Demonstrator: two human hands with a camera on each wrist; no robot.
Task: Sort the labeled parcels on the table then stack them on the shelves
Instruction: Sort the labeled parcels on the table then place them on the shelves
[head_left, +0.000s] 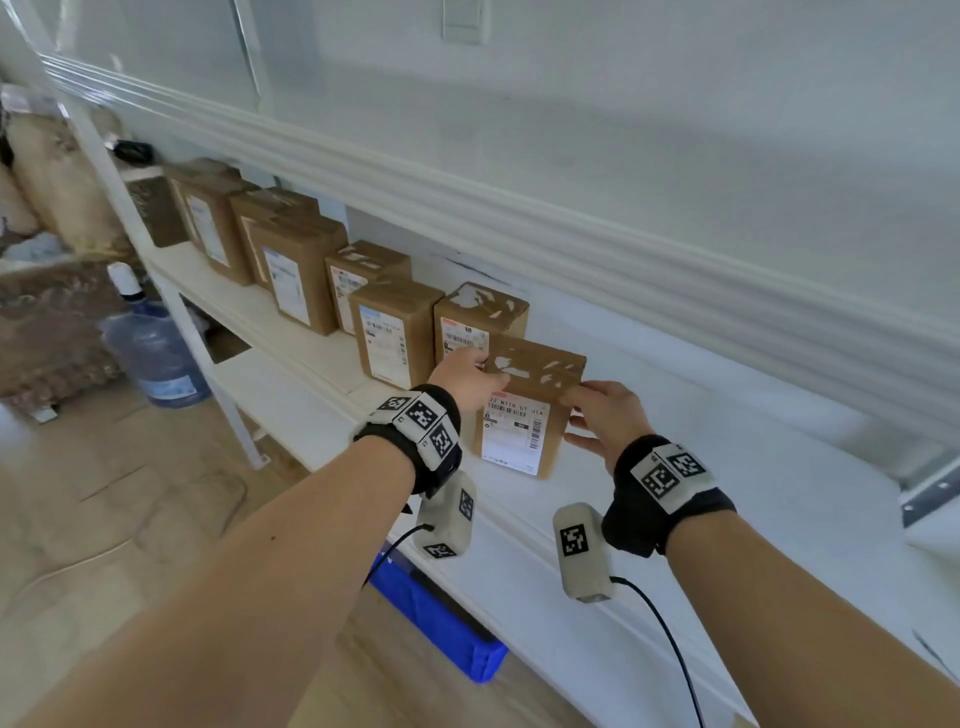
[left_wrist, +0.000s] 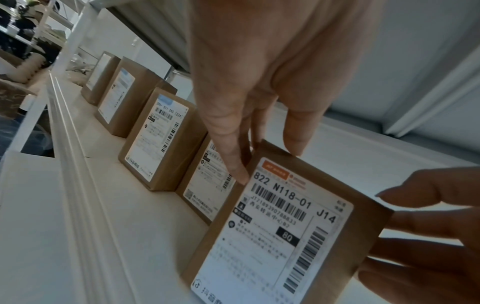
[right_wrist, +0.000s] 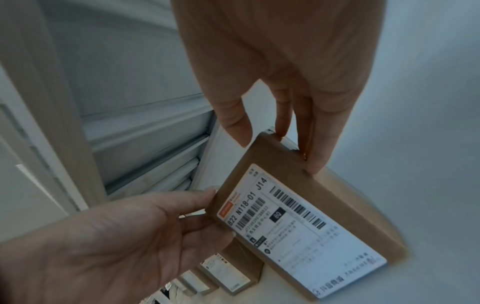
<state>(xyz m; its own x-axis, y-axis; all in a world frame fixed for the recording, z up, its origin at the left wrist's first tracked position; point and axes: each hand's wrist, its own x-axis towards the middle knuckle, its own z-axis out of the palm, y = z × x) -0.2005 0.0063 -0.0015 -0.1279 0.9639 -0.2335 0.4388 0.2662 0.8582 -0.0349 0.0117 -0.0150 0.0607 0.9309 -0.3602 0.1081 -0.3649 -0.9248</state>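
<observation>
A brown cardboard parcel (head_left: 514, 431) (left_wrist: 285, 236) (right_wrist: 298, 226) with a white label reading "822 N118-01 J14" stands upright on the white shelf (head_left: 701, 467), label facing me. It is at the right end of a row of similar labeled parcels (head_left: 395, 338) (left_wrist: 161, 139). My left hand (head_left: 470, 376) (left_wrist: 259, 156) pinches its top left corner, thumb in front and fingers behind. My right hand (head_left: 571, 418) (right_wrist: 280, 152) holds the top right corner and right side. The nearest neighbour parcel (head_left: 480, 317) stands just behind and left of it.
The upper shelf's ribbed rim (head_left: 519, 218) hangs low over the parcels. Bare shelf board (head_left: 779, 519) stretches to the right of the held parcel. A blue bin (head_left: 441, 618) sits under the shelf, and a water jug (head_left: 156, 353) stands on the floor at left.
</observation>
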